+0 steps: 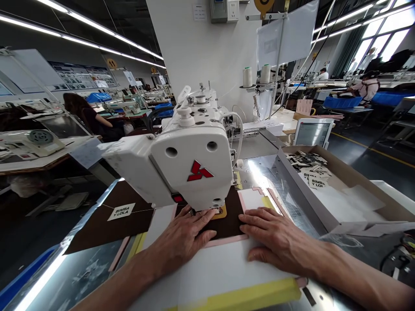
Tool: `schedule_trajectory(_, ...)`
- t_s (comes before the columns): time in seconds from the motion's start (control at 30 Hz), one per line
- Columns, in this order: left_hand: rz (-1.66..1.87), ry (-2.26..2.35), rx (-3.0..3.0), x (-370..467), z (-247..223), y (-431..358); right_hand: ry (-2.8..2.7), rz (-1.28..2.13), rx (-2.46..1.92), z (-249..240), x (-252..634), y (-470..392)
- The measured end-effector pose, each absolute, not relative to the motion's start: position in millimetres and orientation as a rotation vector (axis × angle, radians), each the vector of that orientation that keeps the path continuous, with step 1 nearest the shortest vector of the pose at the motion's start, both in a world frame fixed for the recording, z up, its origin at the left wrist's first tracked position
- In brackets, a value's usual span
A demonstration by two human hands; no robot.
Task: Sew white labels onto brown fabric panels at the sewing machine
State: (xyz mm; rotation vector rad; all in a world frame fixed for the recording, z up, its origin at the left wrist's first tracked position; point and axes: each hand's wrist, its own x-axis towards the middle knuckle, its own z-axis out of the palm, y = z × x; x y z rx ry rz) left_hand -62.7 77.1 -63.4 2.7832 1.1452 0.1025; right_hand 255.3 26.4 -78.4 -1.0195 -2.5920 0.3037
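A white sewing machine (194, 160) with a red three-part logo stands before me, its head over a dark brown fabric piece (229, 224). Below the head, my left hand (184, 233) lies with spread fingers on the brown piece and white template (220, 268), fingertips beside the yellow-edged needle area. My right hand (272, 233) rests flat at the brown piece's right edge, fingers outstretched. Pink and yellow strips border the template. To the left lies another brown fabric piece (94, 216) bearing a white label (121, 211) that reads BIMBA Y LOLA.
An open cardboard box (356, 198) of labels sits at the right, with a small screen (313, 132) behind it. Two thread cones (247, 77) stand on a rack behind the machine. A blue bin (26, 276) is at lower left. People sit at other stations on both sides.
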Motion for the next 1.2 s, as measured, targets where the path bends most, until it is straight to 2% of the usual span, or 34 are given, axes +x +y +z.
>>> schedule_trajectory(0.17,0.183,1.119,2.928,-61,-67,51,-2.537,0.263,-1.024,-69,259,24)
schedule_trajectory(0.4,0.557,1.021,2.96,-87,-68,21,-2.466,0.233,-0.995,-52,257,18)
schedule_trajectory(0.63,0.466,1.285,2.849,-107,-68,37,-2.509,0.214,-1.064,-66,253,17)
schedule_trajectory(0.77,0.344,1.162,2.978,-101,-72,45,-2.498,0.211,-1.113,-72,248,21)
schedule_trajectory(0.9,0.512,1.054,2.961,-86,-70,52,-2.557,0.191,-1.163,-68,245,26)
schedule_trajectory(1.03,0.666,0.876,2.97,-76,-61,56,-2.627,0.186,-1.008,-62,245,22)
schedule_trajectory(1.2,0.562,0.693,2.972,-86,-54,41,-2.663,0.202,-0.797,-61,241,-1)
